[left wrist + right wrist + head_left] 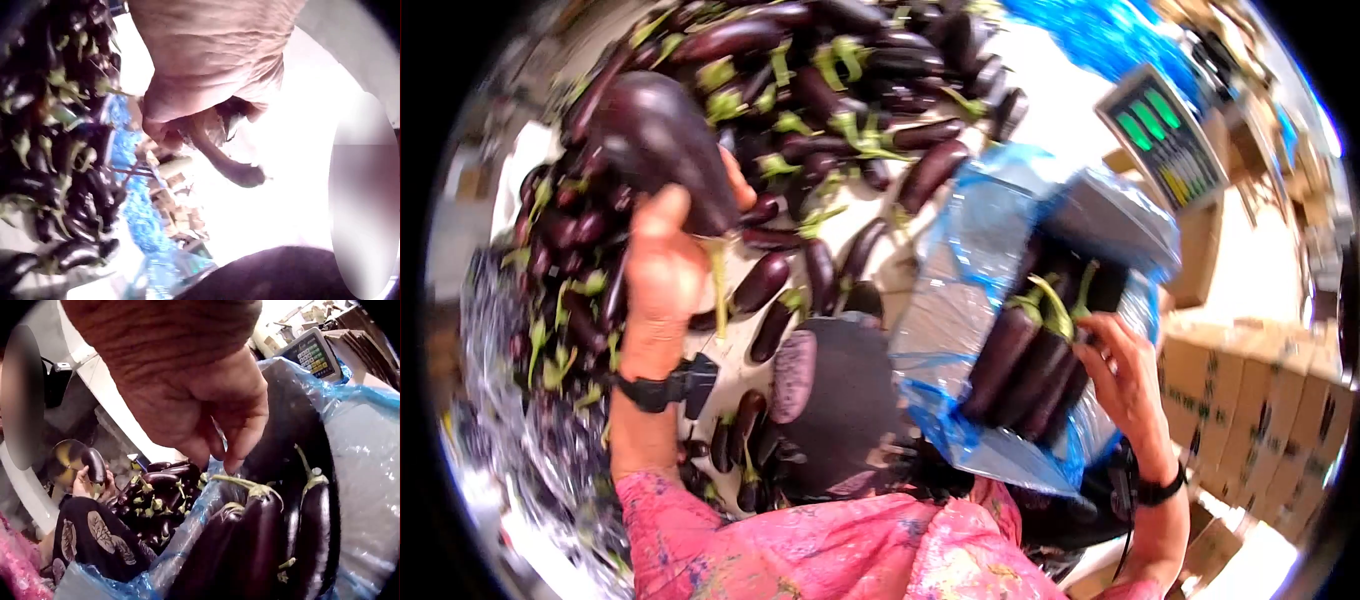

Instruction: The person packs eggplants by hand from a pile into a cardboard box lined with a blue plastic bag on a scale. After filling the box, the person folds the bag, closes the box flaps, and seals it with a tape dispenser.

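My left hand (665, 260) grips a large dark purple eggplant (660, 140) near its stem end, raised over the pile. The green stem (228, 165) pokes out below the palm in the left wrist view. Over a container lined with blue-tinted plastic (945, 270), my right hand (1125, 365) hangs with loosely bent fingers. Its fingertips (232, 465) are right at the stem of one of the eggplants (250, 531) lying inside. Several eggplants (1010, 360) lie there side by side, stems toward the far end.
A big heap of eggplants (830, 100) covers the white surface ahead and to the left. A scale with a lit green display (1160, 140) stands behind the container. Stacked cardboard boxes (1250, 420) are at the right. Blue plastic (1100, 40) lies at the back. A leaf-patterned trouser leg (840, 400) is between.
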Demonstrator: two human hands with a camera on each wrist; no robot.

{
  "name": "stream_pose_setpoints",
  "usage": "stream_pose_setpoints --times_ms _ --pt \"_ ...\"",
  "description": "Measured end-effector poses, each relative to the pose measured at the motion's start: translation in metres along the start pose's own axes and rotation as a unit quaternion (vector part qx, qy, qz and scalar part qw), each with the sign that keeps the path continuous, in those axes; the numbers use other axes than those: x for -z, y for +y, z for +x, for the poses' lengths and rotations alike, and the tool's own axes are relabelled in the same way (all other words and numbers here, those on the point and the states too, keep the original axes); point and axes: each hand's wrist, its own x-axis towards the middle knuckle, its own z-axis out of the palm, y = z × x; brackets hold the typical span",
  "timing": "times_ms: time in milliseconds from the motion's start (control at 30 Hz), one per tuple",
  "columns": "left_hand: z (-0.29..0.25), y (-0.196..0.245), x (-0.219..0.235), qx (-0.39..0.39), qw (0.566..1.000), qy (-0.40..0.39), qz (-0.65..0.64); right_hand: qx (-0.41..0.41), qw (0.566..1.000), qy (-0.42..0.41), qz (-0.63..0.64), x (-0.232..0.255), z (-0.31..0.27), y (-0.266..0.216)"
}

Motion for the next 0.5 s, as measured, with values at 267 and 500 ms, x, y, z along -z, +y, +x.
stream_pose_setpoints --times_ms 267,500 --pt "0.074 -0.01 -0.179 -0.011 0.98 -0.174 0.1 -0.013 1.0 -0.014 0.0 0.022 -0.016 0.035" --pt "0.08 -0.103 -0.262 0.014 0.918 -0.354 0.18 0.02 1.0 -0.018 -0.005 0.002 -0.023 0.054"
